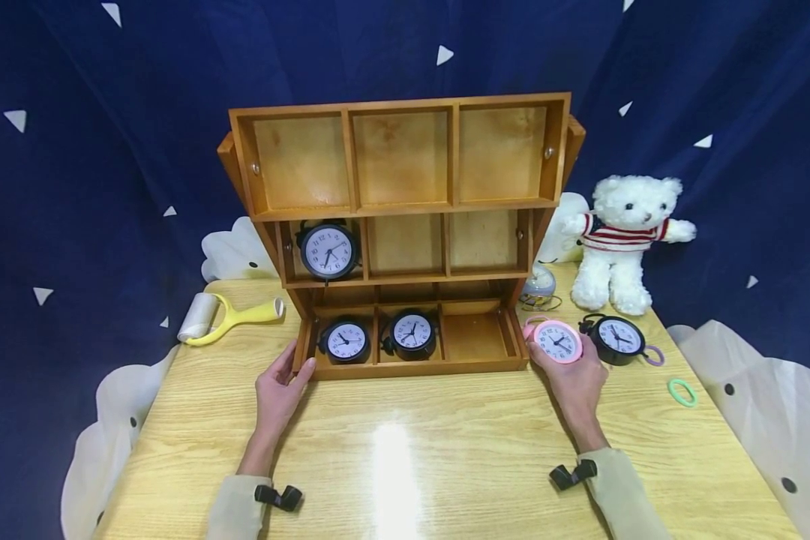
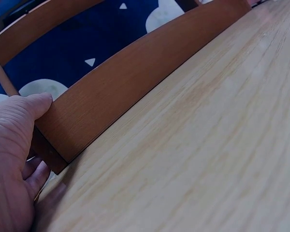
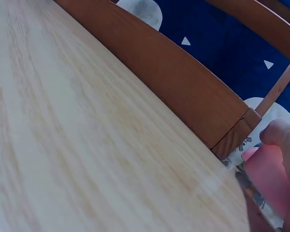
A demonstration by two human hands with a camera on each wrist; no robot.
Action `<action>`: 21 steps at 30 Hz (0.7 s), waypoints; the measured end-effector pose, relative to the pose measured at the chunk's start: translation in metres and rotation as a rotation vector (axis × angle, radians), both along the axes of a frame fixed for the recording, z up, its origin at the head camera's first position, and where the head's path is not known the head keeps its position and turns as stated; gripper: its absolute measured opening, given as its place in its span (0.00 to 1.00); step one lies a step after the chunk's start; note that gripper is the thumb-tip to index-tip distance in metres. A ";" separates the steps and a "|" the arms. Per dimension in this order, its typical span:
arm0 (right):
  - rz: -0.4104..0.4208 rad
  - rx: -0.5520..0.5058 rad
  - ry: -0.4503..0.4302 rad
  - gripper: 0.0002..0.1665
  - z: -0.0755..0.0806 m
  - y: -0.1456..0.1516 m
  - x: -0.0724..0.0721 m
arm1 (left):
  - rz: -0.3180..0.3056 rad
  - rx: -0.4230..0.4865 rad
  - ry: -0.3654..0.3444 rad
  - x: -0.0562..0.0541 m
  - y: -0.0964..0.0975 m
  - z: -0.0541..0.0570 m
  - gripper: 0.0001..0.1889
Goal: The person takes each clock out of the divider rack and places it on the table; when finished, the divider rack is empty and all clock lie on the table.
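A three-tier wooden rack (image 1: 405, 368) with divided compartments stands at the back of the table. My left hand (image 1: 282, 388) grips its lower front left corner, thumb over the front edge and fingers along the side; in the left wrist view the thumb lies on that corner of the rack (image 2: 101, 96). Beside the rack's right end, my right hand (image 1: 575, 382) holds a pink alarm clock (image 1: 557, 342), its face upward. Black alarm clocks sit in the bottom left (image 1: 346, 342) and bottom middle (image 1: 412, 334) compartments, and another black clock (image 1: 328, 252) in the middle tier's left compartment.
Right of the pink clock lies a black alarm clock (image 1: 617, 340), near a purple ring (image 1: 655, 355) and a green ring (image 1: 682, 392). A silvery clock (image 1: 538, 285) and a white teddy bear (image 1: 626, 225) stand behind. On the left lies a yellow-handled lint roller (image 1: 232, 319).
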State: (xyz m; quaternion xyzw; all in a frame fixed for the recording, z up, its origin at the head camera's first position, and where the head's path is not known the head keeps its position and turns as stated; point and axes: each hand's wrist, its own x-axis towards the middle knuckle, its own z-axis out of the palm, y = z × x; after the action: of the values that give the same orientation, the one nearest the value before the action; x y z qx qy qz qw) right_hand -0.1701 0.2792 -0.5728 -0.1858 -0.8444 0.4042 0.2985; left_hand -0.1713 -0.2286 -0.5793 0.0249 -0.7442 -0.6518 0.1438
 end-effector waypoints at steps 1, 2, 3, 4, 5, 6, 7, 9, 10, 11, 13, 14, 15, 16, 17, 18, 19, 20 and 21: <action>0.000 0.001 0.000 0.45 -0.001 0.000 -0.001 | 0.000 0.001 0.001 0.000 0.000 0.000 0.31; -0.001 -0.002 0.002 0.45 -0.001 0.000 -0.001 | 0.000 0.002 0.000 0.000 0.000 0.000 0.31; -0.003 -0.002 0.003 0.45 -0.001 0.000 -0.001 | -0.001 0.004 0.001 0.000 0.000 0.000 0.31; -0.004 -0.001 0.006 0.45 -0.002 0.000 -0.002 | -0.003 0.003 0.001 0.000 0.000 0.000 0.31; -0.005 0.001 0.007 0.44 -0.003 0.000 -0.002 | -0.003 0.005 0.002 0.000 0.000 0.000 0.31; -0.005 0.005 0.007 0.44 -0.003 0.001 -0.003 | -0.003 0.003 0.003 0.000 0.000 0.001 0.31; -0.005 0.007 0.009 0.44 -0.004 0.001 -0.004 | -0.003 0.007 0.004 0.000 0.000 0.001 0.31; -0.002 0.015 0.011 0.44 -0.005 0.001 -0.005 | -0.005 0.008 0.008 0.000 0.000 0.001 0.30; 0.001 0.018 0.013 0.44 -0.005 0.001 -0.005 | -0.006 0.009 0.010 0.000 0.001 0.002 0.30; 0.003 0.022 0.012 0.44 -0.005 0.001 -0.006 | -0.006 0.013 0.012 0.000 0.001 0.002 0.30; 0.009 0.027 0.014 0.44 -0.005 0.001 -0.006 | -0.009 0.023 0.013 0.000 0.001 0.002 0.30; 0.011 0.031 0.012 0.44 -0.005 0.001 -0.006 | -0.008 0.022 0.009 0.000 0.001 0.002 0.30; 0.014 0.034 0.012 0.44 -0.005 0.001 -0.006 | -0.007 0.021 0.005 0.000 0.001 0.003 0.30; 0.017 0.035 0.013 0.44 -0.005 0.001 -0.006 | -0.006 0.018 0.001 0.000 0.001 0.003 0.31; 0.021 0.037 0.015 0.44 -0.005 0.001 -0.006 | -0.005 0.016 -0.001 0.001 0.001 0.003 0.31; 0.025 0.039 0.017 0.43 -0.005 0.001 -0.006 | -0.002 0.010 -0.003 0.001 0.001 0.003 0.31; 0.029 0.043 0.019 0.44 -0.005 0.001 -0.006 | 0.001 0.002 -0.004 0.001 0.001 0.003 0.31; 0.032 0.048 0.022 0.44 -0.006 0.002 -0.007 | 0.003 -0.001 -0.004 0.001 0.001 0.003 0.31; 0.035 0.051 0.027 0.44 -0.006 0.002 -0.007 | 0.003 -0.001 -0.001 0.001 0.001 0.003 0.31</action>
State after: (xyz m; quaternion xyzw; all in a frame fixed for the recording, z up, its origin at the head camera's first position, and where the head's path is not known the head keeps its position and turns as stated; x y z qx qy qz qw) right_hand -0.1768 0.2813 -0.5788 -0.1579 -0.8535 0.3902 0.3072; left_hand -0.1707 -0.2272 -0.5765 0.0265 -0.7447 -0.6510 0.1445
